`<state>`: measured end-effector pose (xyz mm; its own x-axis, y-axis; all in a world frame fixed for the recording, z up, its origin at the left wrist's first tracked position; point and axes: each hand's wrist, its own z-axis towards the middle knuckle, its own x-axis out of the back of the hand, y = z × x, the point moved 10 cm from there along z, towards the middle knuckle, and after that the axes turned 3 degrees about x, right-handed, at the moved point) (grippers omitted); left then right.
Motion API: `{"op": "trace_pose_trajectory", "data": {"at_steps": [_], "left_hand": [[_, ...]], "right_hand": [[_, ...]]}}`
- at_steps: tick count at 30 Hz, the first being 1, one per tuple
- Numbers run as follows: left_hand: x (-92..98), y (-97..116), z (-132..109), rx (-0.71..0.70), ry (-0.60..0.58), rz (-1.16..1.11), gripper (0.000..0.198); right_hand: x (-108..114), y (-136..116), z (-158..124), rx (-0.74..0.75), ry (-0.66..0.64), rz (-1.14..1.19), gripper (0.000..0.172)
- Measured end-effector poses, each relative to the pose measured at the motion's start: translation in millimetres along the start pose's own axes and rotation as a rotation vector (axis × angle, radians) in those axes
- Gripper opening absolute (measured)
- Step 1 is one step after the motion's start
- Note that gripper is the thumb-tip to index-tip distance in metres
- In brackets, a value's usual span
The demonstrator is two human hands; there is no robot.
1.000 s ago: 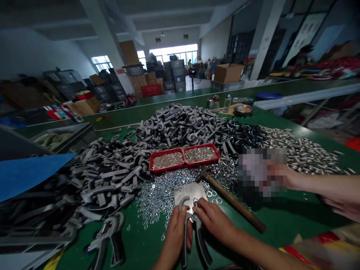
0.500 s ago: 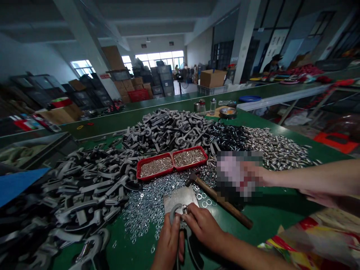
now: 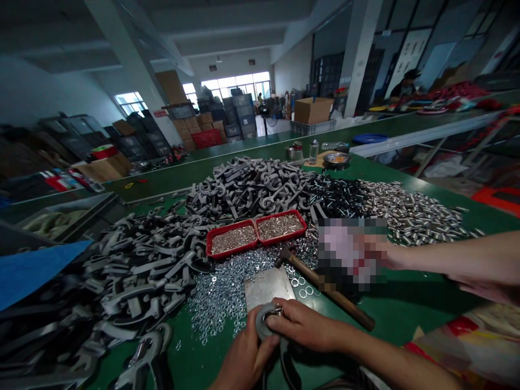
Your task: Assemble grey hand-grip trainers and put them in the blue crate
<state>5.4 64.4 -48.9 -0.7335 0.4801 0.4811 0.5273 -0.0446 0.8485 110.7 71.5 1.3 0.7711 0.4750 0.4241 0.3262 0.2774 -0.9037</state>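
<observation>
A hand tool with a grey hooked jaw (image 3: 264, 320) and dark handles is held low in front of me, near the metal plate. My left hand (image 3: 246, 352) wraps around it from the left, thumb lying across its base. My right hand (image 3: 306, 325) is closed at the jaw from the right, thumb pressing on the grey part. A shiny metal coil spring (image 3: 279, 309) shows in part between the right fingers and the jaw; the fingers hide the rest. Just beyond lies the flat metal plate (image 3: 266, 290), with a wooden-handled hammer (image 3: 325, 287) to its right.
Grey handle parts (image 3: 247, 187) are heaped behind and left. Red trays (image 3: 232, 252) hold small pins. Washers (image 3: 219, 303) are scattered left of the plate; metal cylinders (image 3: 414, 214) lie right. Another person's arm (image 3: 450, 252) reaches in from the right, its hand blurred out. A similar tool (image 3: 142, 352) lies front left.
The hooked jaw has turned, and my right fingers have closed over it with the spring, which now shows less. The whole view has shifted slightly.
</observation>
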Motion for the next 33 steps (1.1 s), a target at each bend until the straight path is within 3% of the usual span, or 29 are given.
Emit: {"op": "trace_pose_trajectory", "data": {"at_steps": [2,5,8,11,14,17,20,23,28,33], "left_hand": [[-5.5,4.1,-2.9,-0.025,-0.11,0.062,0.053],[-14.3,5.2,-9.3,0.019,-0.232,0.132,0.062],[-13.1,7.9,-4.9,0.028,-0.233,0.153,0.066],[-4.3,5.5,20.3,0.011,-0.186,0.233,0.062],[5.4,-1.7,57.2,0.01,-0.168,0.55,0.058],[16.9,5.1,89.7,-0.028,-0.152,0.948,0.049],[34.5,37.4,118.3,-0.122,-0.043,1.105,0.037],[50.7,77.4,152.8,-0.219,0.076,1.096,0.026],[51.2,117.6,220.7,-0.322,0.156,1.052,0.028],[42.7,112.7,255.1,-0.259,0.164,1.011,0.026]], "right_hand": [[-4.3,-5.8,-2.3,0.021,-0.039,0.087,0.029],[-8.5,-4.1,-5.9,0.019,-0.015,0.04,0.023],[-12.6,8.2,-4.0,-0.008,-0.013,-0.152,0.024],[-1.8,26.2,10.4,-0.06,0.012,-0.353,0.025],[34.3,33.2,36.0,-0.066,0.115,-0.495,0.025],[92.5,33.3,63.3,-0.063,0.262,-0.637,0.019],[157.5,45.0,84.5,-0.154,0.411,-0.787,0.025],[196.9,66.1,103.3,-0.256,0.454,-0.923,0.022],[200.4,92.1,128.7,-0.31,0.396,-1.089,0.031],[184.8,98.7,131.3,-0.251,0.343,-1.152,0.03]]}}
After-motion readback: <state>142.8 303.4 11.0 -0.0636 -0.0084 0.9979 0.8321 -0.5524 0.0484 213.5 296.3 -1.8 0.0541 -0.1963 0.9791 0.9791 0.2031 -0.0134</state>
